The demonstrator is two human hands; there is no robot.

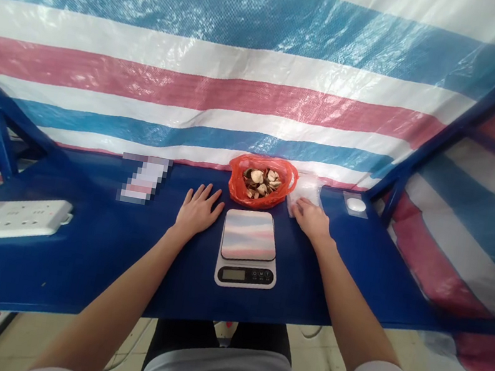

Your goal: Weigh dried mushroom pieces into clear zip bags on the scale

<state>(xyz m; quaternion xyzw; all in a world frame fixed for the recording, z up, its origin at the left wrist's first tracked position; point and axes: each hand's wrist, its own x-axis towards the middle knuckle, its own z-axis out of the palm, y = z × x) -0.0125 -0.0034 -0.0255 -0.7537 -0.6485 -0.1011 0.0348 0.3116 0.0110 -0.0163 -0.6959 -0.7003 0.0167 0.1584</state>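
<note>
My left hand [197, 210] lies palm down on the blue tabletop with its fingers spread and nothing in it. On the stack of clear plastic bags [312, 189] rests my right hand [312, 220], its fingers slightly bent and touching the plastic without a visible grip. Between the hands is a white kitchen scale [250, 240] with a shiny plate; its display looks blank. Just behind the scale, an open red plastic bag [237, 191] holds several pale and brown dried pieces [261, 183], perhaps mushrooms or shells; I cannot tell which.
A white power strip [28, 218] lies on the blue table [101, 262] at the left. Behind my left hand is a blurred-out paper or packet [144, 180]. A small white round item in a clear packet [356, 206] sits at the right. Striped sheeting [225, 93] and blue frame bars [444, 142] enclose the table.
</note>
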